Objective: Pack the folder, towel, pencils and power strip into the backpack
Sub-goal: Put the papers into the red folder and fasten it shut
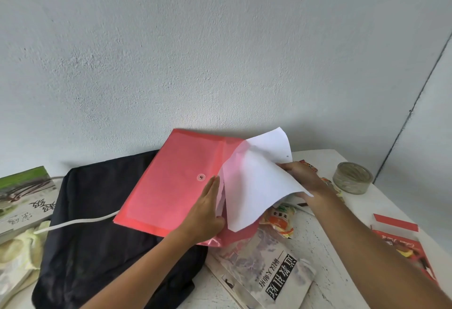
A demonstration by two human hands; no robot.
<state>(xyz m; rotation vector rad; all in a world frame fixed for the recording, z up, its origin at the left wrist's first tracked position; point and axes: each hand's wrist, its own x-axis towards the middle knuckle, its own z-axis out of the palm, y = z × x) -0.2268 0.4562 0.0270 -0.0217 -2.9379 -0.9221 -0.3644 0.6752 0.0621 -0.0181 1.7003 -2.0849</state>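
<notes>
A pink snap-button folder (171,181) lies tilted over the black backpack (97,235), which is spread flat on the white table. My left hand (208,210) holds the folder at its open right end, fingers straight along its face and thumb under the flap. My right hand (303,179) pinches a curled sheet of white paper (254,186) that is partly inside the folder's mouth. A white cord (75,221) crosses the backpack from the left and runs under the folder. A red pencil box (403,237) lies at the right edge.
A roll of clear tape (352,177) stands at the back right. Snack packets (281,220) and a printed booklet (266,267) lie under my right forearm. A green book (22,196) and pale yellow cloth (19,257) sit on the left. A grey wall rises just behind the table.
</notes>
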